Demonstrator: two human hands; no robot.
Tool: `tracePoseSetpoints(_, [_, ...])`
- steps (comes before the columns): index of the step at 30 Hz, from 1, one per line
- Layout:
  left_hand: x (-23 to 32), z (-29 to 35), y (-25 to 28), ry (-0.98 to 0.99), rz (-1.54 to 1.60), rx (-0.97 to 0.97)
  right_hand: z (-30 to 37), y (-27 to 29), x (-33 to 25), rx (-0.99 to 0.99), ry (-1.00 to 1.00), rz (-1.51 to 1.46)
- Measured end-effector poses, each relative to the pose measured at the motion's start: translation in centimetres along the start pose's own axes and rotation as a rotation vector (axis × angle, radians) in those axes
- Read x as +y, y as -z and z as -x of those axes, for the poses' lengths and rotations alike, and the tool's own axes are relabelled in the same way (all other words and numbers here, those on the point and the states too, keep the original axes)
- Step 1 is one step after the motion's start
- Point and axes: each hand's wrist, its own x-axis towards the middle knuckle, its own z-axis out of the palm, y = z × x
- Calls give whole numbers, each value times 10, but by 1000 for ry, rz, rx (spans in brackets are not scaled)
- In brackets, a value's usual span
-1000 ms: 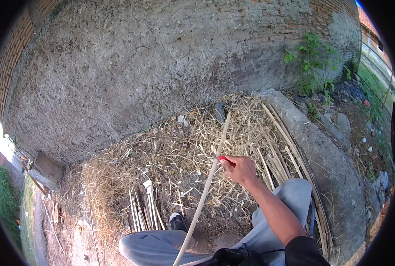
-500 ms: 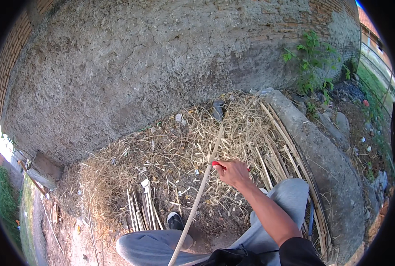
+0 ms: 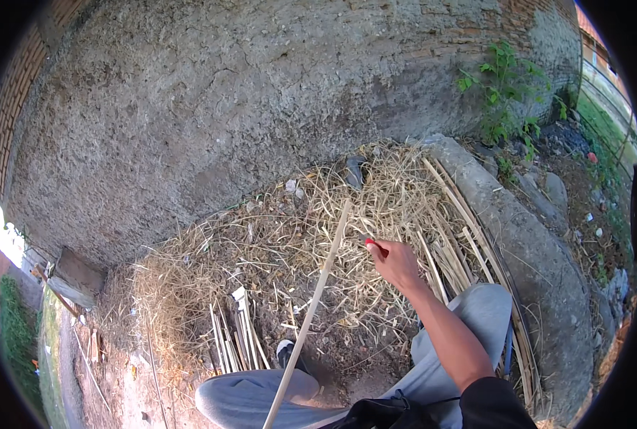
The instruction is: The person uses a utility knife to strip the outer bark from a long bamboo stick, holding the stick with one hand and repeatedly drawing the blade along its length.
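Observation:
My right hand (image 3: 395, 263) is closed around a red-handled knife (image 3: 377, 247). Only part of the handle and a short grey stretch of blade show, pointing toward the strip. A long pale bamboo strip (image 3: 311, 311) slants up from the lower edge between my legs, its far end above the shavings. A small gap lies between the knife and the strip. My left hand is out of the picture, and the strip's near end runs out of view.
Bamboo shavings (image 3: 382, 204) cover the ground around my feet. Cut strips (image 3: 240, 336) lie left of my shoe, and longer ones (image 3: 450, 193) along the stone ledge (image 3: 504, 229) at right. A rough wall (image 3: 261, 100) stands ahead, with a green plant (image 3: 504, 93) beside it.
My right hand with the knife has moved right and slightly up, off the strip it was against. The strip's far end has shifted slightly left.

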Motion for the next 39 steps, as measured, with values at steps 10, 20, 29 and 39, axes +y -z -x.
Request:
tracePoseSetpoints(10, [-3,-86,-50,-101,151,-35,46,18,-62,-249,-89,-650])
tracePoseSetpoints(20, [101,-201,-77,-190,141,-223,93,8,-75,-328,196,-475])
tracePoseSetpoints(29, [114,-247,-111,-320,181,-204,108,-6,-74,-306,361,-211])
tracePoseSetpoints(39, [122,-244,-102,-50,719,-418,106,-5,-69,-280,389,-233])
